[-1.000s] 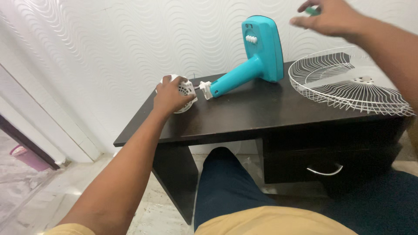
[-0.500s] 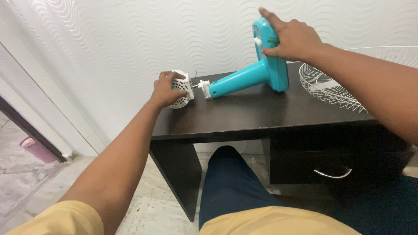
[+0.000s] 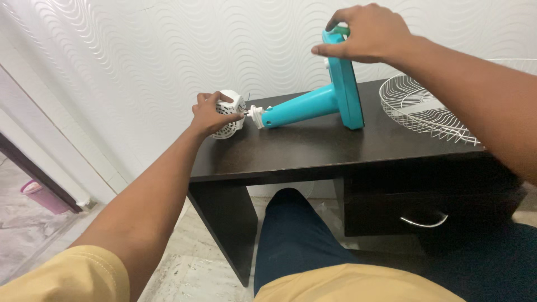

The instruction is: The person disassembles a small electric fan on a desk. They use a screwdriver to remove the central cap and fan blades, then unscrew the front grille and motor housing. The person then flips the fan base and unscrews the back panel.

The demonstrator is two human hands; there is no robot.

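Note:
A turquoise fan stand [image 3: 313,106] lies on its side on the dark desk [image 3: 313,148], its flat base upright at the right and its neck pointing left. My right hand [image 3: 366,33] grips the top edge of that base. At the desk's left corner my left hand [image 3: 211,114] is closed over the white vented motor housing [image 3: 229,109], which meets the white end of the stand's neck.
A white wire fan guard [image 3: 430,112] lies flat on the right of the desk. A drawer with a curved metal handle [image 3: 423,222] sits under it. My leg in dark trousers [image 3: 291,235] is below the desk. A patterned white wall stands behind.
My right hand came down from the air at the upper right and took hold of the turquoise base's top edge. The left hand stayed on the motor housing.

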